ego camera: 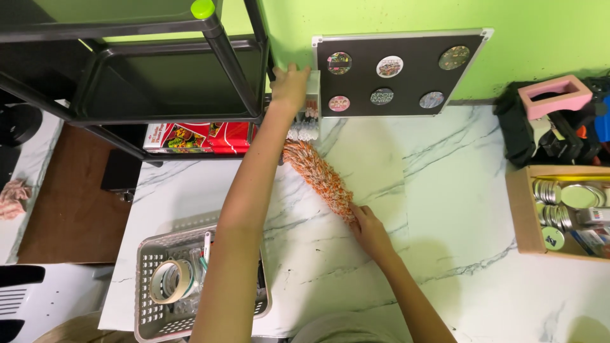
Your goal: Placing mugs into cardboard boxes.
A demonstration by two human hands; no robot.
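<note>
- The left hand (pixel 290 86) is being stretched far forward, fingers curled over the top of a small white container (pixel 311 95) beside the black magnet board (pixel 397 73); the grip looks closed on its edge, though the fingertips are hidden.
- The right hand (pixel 370 232) is being clamped around the near end of an orange-and-white fluffy duster (pixel 318 178), which is lying diagonally on the marble table (pixel 445 190), its tip near the container.
- The duster is best being kept low and flat, so that the round badges (pixel 389 66) on the board are not being knocked; the container is best being steadied meanwhile.
- A grey basket (pixel 149 254) holding tape rolls (pixel 170 281) is sitting under the left forearm; a black shelf (pixel 171 82) is standing to the left.
</note>
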